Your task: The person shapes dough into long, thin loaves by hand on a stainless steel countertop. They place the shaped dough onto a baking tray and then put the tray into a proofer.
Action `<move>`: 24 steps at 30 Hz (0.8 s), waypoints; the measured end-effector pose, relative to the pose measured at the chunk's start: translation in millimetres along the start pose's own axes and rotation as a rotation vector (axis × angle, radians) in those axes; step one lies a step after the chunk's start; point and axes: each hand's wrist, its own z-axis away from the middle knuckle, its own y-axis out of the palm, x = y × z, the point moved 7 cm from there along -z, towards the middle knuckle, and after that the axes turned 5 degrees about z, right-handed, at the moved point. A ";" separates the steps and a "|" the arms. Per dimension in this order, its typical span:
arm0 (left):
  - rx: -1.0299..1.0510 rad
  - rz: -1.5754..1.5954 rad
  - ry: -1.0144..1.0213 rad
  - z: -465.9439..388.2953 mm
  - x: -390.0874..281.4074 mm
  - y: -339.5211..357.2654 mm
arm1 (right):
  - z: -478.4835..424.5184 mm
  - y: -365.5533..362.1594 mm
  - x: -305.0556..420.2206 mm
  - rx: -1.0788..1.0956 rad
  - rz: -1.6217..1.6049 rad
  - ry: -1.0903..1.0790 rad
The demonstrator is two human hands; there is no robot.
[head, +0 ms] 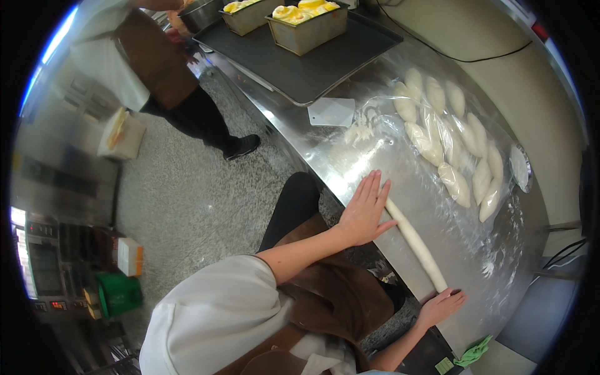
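Note:
A long, thin rope of pale dough (415, 239) lies across the floured steel table. At its upper end, my left hand (365, 211) is flat, palm down, with the thumb apart and touching the dough's side. My right hand (441, 305) covers the lower end, its fingers extended over the tabletop. Neither hand is wrapped around the rope; the dough directly beneath the palms is hidden. Beyond the rope, several spindle-shaped dough pieces (453, 185) lie under clear plastic film (497, 206).
A white dough scraper (332, 112) lies beside a dark baking tray (323, 77) bearing two filled loaf tins (307, 35). A foil dish (521, 168) stands near the wall. Another person (154, 56) stands at the upper left. A green cloth (473, 351) hangs at the table corner.

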 end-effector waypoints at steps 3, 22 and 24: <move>0.021 -0.032 0.046 8.7 1.8 -3.4 | 15.4 -8.3 1.3 -0.018 -0.004 -0.056; 0.094 0.050 0.039 1.7 -15.9 -0.2 | 4.1 -14.9 7.1 0.022 -0.217 -0.099; 0.222 0.098 0.036 2.1 -52.5 28.0 | 2.3 -25.2 18.9 0.041 -0.255 0.054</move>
